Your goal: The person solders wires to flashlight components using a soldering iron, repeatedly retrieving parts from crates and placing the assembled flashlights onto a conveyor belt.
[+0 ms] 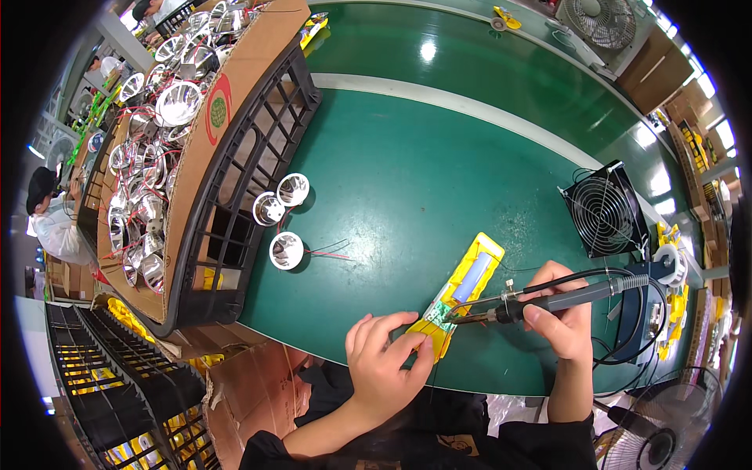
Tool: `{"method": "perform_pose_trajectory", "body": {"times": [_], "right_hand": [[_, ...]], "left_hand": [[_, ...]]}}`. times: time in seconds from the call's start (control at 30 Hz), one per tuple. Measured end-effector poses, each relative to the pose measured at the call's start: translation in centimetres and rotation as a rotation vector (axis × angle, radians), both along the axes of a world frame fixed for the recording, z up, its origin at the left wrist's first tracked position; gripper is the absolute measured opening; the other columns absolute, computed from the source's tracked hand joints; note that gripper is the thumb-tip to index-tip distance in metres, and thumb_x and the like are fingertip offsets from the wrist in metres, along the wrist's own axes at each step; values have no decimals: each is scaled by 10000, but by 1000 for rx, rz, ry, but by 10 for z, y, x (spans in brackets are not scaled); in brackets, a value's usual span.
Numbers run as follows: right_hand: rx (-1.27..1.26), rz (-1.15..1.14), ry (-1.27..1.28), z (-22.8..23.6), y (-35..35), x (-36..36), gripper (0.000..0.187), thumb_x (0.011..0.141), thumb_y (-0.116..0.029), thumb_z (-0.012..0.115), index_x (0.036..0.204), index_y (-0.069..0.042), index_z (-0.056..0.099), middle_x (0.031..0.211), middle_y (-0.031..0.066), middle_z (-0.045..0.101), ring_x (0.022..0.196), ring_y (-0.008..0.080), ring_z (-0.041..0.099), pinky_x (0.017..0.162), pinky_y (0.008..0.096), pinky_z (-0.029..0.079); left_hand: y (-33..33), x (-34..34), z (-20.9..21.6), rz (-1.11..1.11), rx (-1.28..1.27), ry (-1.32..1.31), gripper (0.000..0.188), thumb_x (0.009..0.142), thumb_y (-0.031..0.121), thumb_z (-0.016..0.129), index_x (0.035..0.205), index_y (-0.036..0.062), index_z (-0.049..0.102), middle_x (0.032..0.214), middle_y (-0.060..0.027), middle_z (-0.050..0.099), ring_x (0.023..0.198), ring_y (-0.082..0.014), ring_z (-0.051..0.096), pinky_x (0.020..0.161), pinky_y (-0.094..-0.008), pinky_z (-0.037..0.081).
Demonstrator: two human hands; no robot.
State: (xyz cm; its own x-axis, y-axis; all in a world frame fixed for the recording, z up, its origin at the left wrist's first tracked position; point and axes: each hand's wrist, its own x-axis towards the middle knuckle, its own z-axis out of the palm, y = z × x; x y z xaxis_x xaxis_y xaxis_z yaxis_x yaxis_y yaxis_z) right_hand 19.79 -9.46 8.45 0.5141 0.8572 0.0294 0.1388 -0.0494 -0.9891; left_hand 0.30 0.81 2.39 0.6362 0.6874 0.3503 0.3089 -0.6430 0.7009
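My left hand grips the near end of a yellow plastic housing, which lies slanted on the green table. Inside the housing sit a blue-violet cylindrical battery and a small green circuit board. In my right hand is a soldering iron with a dark handle and a thin metal guide along it. Its tip reaches the circuit board; whether it touches is too small to tell. Three silver reflector cups stand to the left, one trailing thin red and dark wires.
At the left a black crate lined with cardboard holds many wired reflectors. A square black fan and a blue box-shaped unit with cables stand at the right. Beyond a pale rail runs a shiny green surface.
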Motion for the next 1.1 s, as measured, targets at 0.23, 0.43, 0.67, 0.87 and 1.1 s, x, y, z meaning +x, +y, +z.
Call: {"method": "perform_pose_trajectory", "body": {"times": [0.23, 0.43, 0.67, 0.87, 1.1], "right_hand": [[-60, -2, 4, 0, 0, -1, 127, 632, -27, 589, 740, 17, 539, 510, -27, 428, 478, 34, 340, 454, 209, 254], [-60, 2, 8, 1, 0, 0, 128, 630, -37, 584, 738, 12, 537, 522, -24, 428, 486, 40, 346, 457, 211, 259], [-60, -10, 0, 0, 1, -1, 128, 627, -41, 582, 735, 9, 535, 523, -22, 437, 482, 39, 350, 456, 210, 263], [-13, -11, 4, 3, 0, 1, 118, 635, -39, 572, 727, 17, 524, 523, -13, 450, 462, 35, 366, 437, 201, 261], [47, -13, 15, 6, -1, 3, 114, 656, -33, 563, 731, 26, 501, 536, 20, 496, 448, 36, 436, 418, 177, 295]], "left_hand": [[0, 1, 0, 1, -3, -8, 66, 633, 85, 655, 680, 77, 610, 922, -23, 580, 675, -187, 490, 844, -401, 374], [0, 1, -1, 7, -1, -3, 66, 633, 88, 657, 681, 80, 613, 926, -21, 579, 624, -175, 463, 846, -399, 372], [1, 2, 0, 1, 0, -2, 61, 636, 95, 659, 677, 79, 616, 919, -22, 580, 610, -174, 454, 841, -396, 369], [1, 2, 1, -11, -9, 6, 60, 642, 103, 659, 679, 78, 619, 915, -22, 580, 609, -172, 446, 839, -398, 366], [0, 1, 0, -14, -13, 8, 59, 647, 106, 658, 686, 84, 620, 903, -16, 579, 648, -176, 474, 843, -403, 364]]}}
